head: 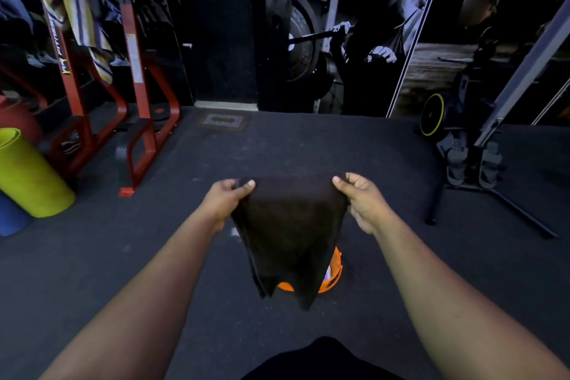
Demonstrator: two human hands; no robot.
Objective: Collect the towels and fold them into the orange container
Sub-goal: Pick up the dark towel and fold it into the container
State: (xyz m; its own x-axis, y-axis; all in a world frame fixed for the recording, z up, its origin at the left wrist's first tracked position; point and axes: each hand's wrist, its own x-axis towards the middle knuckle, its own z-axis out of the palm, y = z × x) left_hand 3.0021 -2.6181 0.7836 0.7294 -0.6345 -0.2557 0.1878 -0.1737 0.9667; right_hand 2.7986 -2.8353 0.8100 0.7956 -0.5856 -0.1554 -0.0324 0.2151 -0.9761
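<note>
A dark brown towel [290,234] hangs doubled between the two hands, its top edge stretched flat from one to the other and its lower corners drooping in uneven points. Below the hands and mostly hidden behind the hanging cloth sits the orange container [334,274] on the floor; only its right rim and a sliver of its near edge show.

The left hand [226,199] pinches the towel's left top corner, thumb on the near side and fingers curled behind. The right hand [361,197] pinches the right corner the same way. Both forearms reach forward, bare, roughly level.

The dark rubber gym floor [185,241] spreads under everything. Far left of the left hand stands a red machine frame [135,71] with a striped yellow-and-purple towel [86,25] draped over it, and nearer, a rolled yellow-green mat [27,176]. Well right of the right hand stands a grey exercise machine [481,145].
</note>
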